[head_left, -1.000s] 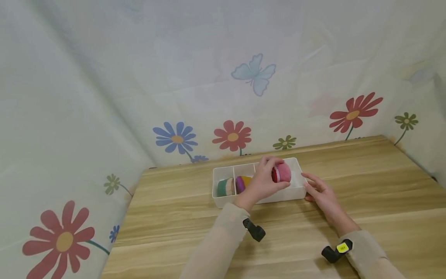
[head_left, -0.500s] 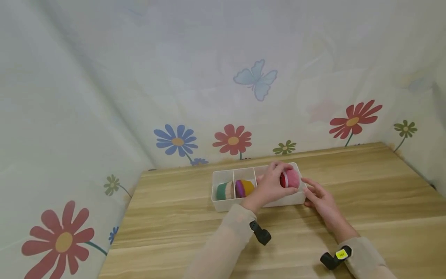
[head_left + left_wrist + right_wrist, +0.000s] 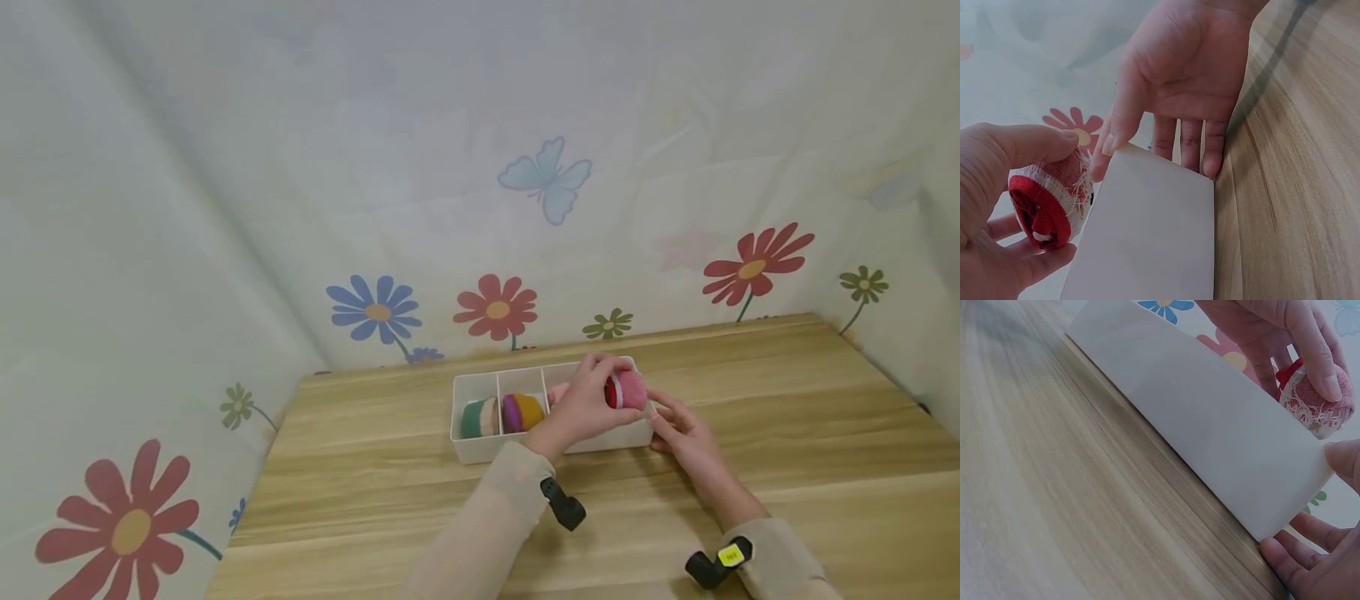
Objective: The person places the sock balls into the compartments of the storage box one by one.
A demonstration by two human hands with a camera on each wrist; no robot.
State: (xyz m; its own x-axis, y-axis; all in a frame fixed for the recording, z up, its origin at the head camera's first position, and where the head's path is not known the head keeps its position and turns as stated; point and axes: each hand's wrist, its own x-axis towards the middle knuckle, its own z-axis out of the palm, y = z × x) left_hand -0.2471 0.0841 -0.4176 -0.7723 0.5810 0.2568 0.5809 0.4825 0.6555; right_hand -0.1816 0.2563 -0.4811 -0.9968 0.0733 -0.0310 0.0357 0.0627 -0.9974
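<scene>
My left hand (image 3: 581,410) pinches a pink-and-red rolled sock (image 3: 632,389) between thumb and fingers, over the right end of a white divided box (image 3: 480,452). In the left wrist view, the rolled sock (image 3: 1044,203) shows a red cuff, a white band and loose threads. My right hand (image 3: 693,446) holds the box's right end, its thumb at the upper corner and its fingers along the end wall. A green-and-beige rolled sock (image 3: 478,418) lies in the leftmost compartment, a purple-and-yellow one (image 3: 522,412) beside it. Another pink item (image 3: 557,392) is mostly hidden behind my left hand.
The box stands on a wood-grain table (image 3: 360,483) near its back edge. Behind it hangs a pale sheet (image 3: 420,167) printed with flowers and a butterfly. Each wrist carries a black strapped camera (image 3: 564,504).
My left hand has moved right with the pink rolled sock, to over the box's right end, uncovering more of the purple-and-yellow sock. The right hand stays at the box's end.
</scene>
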